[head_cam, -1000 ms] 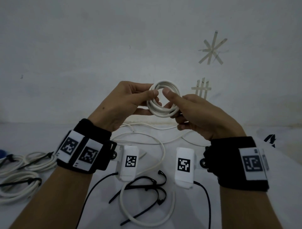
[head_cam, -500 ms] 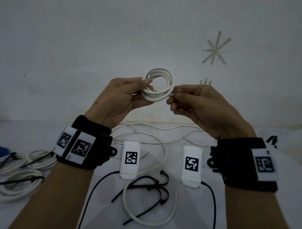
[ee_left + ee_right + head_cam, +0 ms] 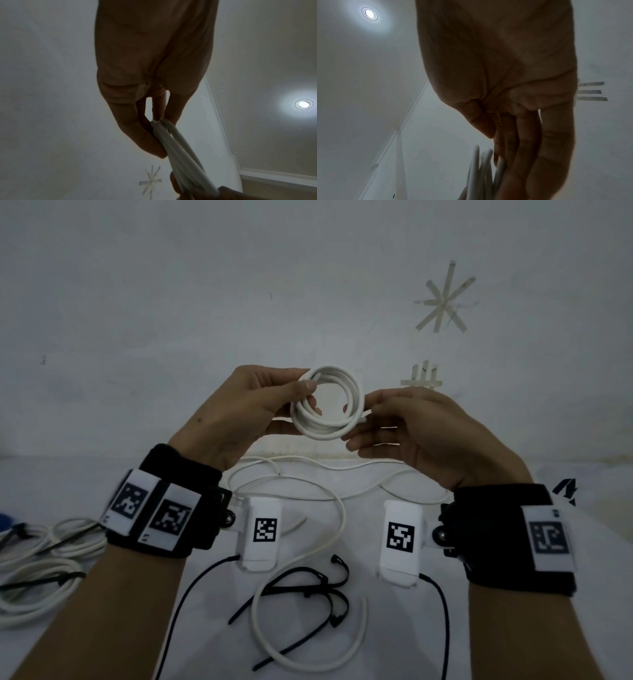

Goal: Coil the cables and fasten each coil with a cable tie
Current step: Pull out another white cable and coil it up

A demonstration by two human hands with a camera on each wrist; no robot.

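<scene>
Right hand (image 3: 421,436) covers right edge of white cable coil (image 3: 327,405); whether fingers pinch it or only touch can't be told from head view. Right wrist view blurred and dark, coil strands (image 3: 481,174) cut off by bottom edge, finger contact unclear. Left thumb hides part of the coil's upper left. In left wrist view coil (image 3: 181,154) runs behind a dark shape at the bottom edge. Tied coils (image 3: 44,570) on the table's left cut by frame edge. Loose white cable (image 3: 308,659) partly hidden behind wrist cameras. Black cable ties (image 3: 305,604) overlap, count unclear. Blue object (image 3: 4,520) at left edge, mostly cut off, unidentifiable.
</scene>
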